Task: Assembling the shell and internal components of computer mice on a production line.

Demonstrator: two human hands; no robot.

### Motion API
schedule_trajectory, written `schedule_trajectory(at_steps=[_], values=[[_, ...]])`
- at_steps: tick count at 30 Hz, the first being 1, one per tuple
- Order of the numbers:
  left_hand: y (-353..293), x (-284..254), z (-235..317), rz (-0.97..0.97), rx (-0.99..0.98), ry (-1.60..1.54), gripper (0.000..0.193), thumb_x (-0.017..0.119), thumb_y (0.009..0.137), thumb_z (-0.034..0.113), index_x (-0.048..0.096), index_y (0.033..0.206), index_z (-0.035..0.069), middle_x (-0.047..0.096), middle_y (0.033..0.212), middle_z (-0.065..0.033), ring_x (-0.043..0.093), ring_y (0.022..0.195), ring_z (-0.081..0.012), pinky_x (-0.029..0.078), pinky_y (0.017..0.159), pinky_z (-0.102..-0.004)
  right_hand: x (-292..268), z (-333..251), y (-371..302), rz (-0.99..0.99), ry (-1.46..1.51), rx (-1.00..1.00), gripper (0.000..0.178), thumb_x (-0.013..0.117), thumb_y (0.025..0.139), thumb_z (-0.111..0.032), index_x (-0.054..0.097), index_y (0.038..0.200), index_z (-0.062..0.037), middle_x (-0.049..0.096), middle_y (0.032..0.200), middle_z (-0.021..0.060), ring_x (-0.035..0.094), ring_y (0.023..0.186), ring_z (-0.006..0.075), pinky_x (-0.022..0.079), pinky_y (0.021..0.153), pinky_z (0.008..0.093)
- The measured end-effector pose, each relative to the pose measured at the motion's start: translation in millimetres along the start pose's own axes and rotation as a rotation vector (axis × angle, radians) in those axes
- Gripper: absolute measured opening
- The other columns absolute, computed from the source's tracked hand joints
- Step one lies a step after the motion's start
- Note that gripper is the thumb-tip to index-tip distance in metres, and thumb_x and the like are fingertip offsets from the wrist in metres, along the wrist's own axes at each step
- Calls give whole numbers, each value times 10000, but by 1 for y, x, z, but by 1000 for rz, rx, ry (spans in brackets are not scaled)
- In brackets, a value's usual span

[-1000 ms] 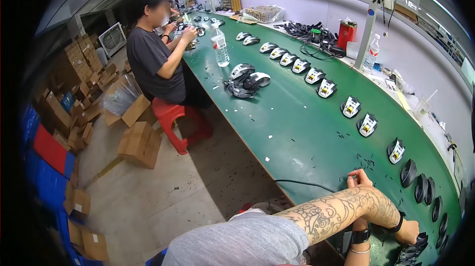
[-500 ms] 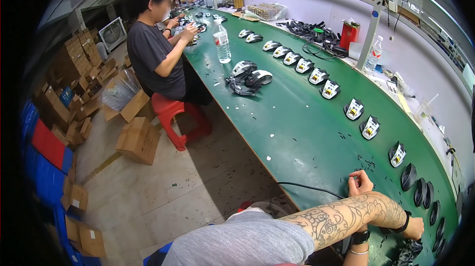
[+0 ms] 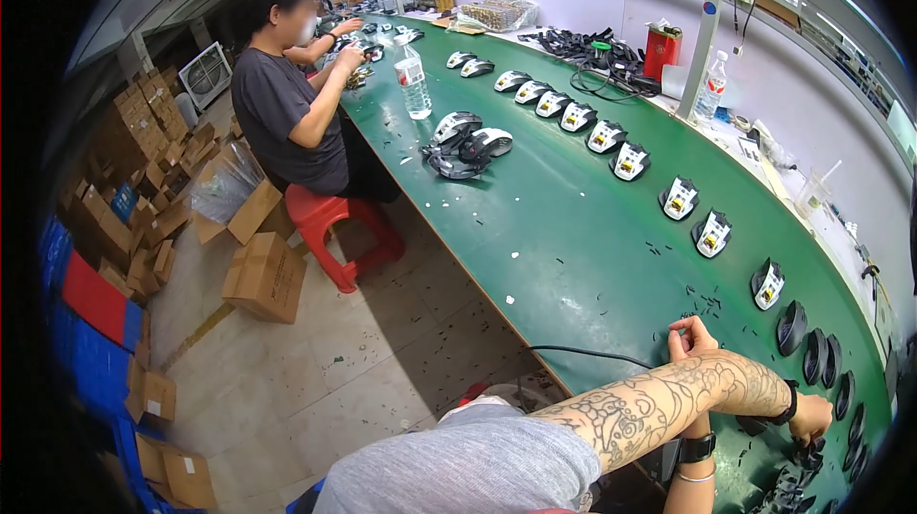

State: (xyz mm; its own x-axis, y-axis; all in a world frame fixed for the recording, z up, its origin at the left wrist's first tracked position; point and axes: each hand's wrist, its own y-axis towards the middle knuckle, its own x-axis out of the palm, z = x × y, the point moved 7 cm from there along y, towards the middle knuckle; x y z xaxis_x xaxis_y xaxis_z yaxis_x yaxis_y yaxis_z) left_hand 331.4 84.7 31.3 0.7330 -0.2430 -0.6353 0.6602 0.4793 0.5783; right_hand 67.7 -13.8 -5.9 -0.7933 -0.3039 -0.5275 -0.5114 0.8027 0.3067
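My left hand (image 3: 810, 418), on the tattooed arm, reaches across to the far right with its fingers bent down around a black plastic part (image 3: 810, 455). Just below it lies a heap of black plastic parts (image 3: 785, 490). My right hand (image 3: 693, 336) is near the front of the green table, its thumb and fingers drawn together; what they hold, if anything, is hidden. A black cable (image 3: 592, 353) runs over the table edge toward that hand. Black oval shells (image 3: 792, 327) stand in a line beside my left hand, continuing from a row of white-and-black computer mice (image 3: 767, 285).
Small black scraps (image 3: 702, 302) litter the green table (image 3: 573, 227). Farther left are a mouse cluster (image 3: 465, 146) and a water bottle (image 3: 413, 84). A co-worker (image 3: 287, 94) sits on a red stool (image 3: 344, 227). Cardboard boxes (image 3: 267, 275) stand on the floor.
My left hand has shifted away from me and slightly right, lifting off the black heap toward the shells. My right hand stays about where it was. The view has turned slightly.
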Motion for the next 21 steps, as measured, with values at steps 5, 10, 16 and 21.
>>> schedule_trajectory(at_steps=[5,10,16,21], values=[[-13,16,7,-149,236,400,130,574,698,194,656,720,96,643,754,-118,615,747,-303,485,617,-400,16,4,-2,-63,50,30,57,603,724,-74,566,740,-34,324,473,-33,287,450,55,266,423,234],[-8,33,16,-253,371,452,198,515,727,238,658,756,104,647,786,-119,616,765,-305,485,627,-412,12,-3,-7,-79,208,71,91,590,799,-126,547,814,-47,363,548,-56,307,507,43,282,472,209],[-4,30,28,-202,441,467,188,523,711,246,657,715,114,644,740,-106,617,730,-294,479,606,-416,17,-14,-11,-153,237,96,89,544,856,-100,487,821,-41,351,639,-33,330,594,56,286,525,199],[1,13,43,-135,459,592,111,585,639,179,651,666,95,636,695,-105,613,671,-302,470,554,-407,18,2,-6,-116,238,53,99,555,844,-123,500,819,-44,373,606,-45,328,564,47,288,506,203]])
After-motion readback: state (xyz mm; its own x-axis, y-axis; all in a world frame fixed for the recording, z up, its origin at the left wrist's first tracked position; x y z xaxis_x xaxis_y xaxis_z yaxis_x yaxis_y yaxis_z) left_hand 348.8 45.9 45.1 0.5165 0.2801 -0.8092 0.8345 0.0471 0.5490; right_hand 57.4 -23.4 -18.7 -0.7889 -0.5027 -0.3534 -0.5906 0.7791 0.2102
